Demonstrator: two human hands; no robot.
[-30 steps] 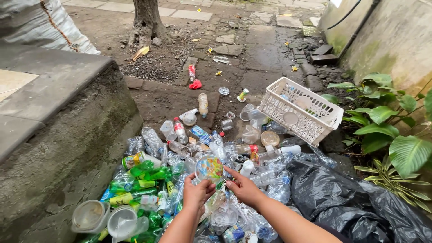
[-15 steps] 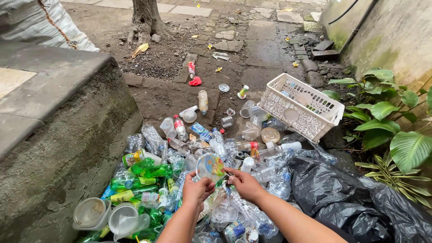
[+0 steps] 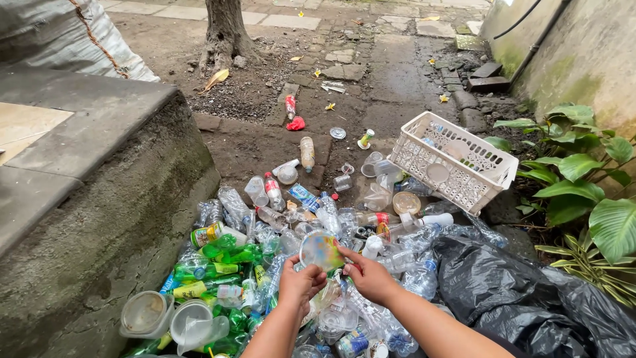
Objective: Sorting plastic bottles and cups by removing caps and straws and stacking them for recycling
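Both hands hold a clear plastic cup (image 3: 322, 250) with a colourful printed lid, low in the middle of the head view. My left hand (image 3: 299, 284) grips its lower left side. My right hand (image 3: 368, 274) pinches its right edge with the fingertips. Under the hands lies a wide pile of plastic bottles (image 3: 278, 232), clear and green ones mixed, with several clear cups (image 3: 169, 321) at the lower left.
A white plastic basket (image 3: 454, 162) lies tipped on its side at the right. Black rubbish bags (image 3: 523, 292) sit at the lower right, next to green plants (image 3: 589, 192). A concrete block (image 3: 86, 192) rises on the left. Loose bottles and a tree trunk (image 3: 225, 30) lie beyond.
The hands stay on the cup and have shifted slightly. The camera has tilted a little, so the pile sits a bit differently in view.
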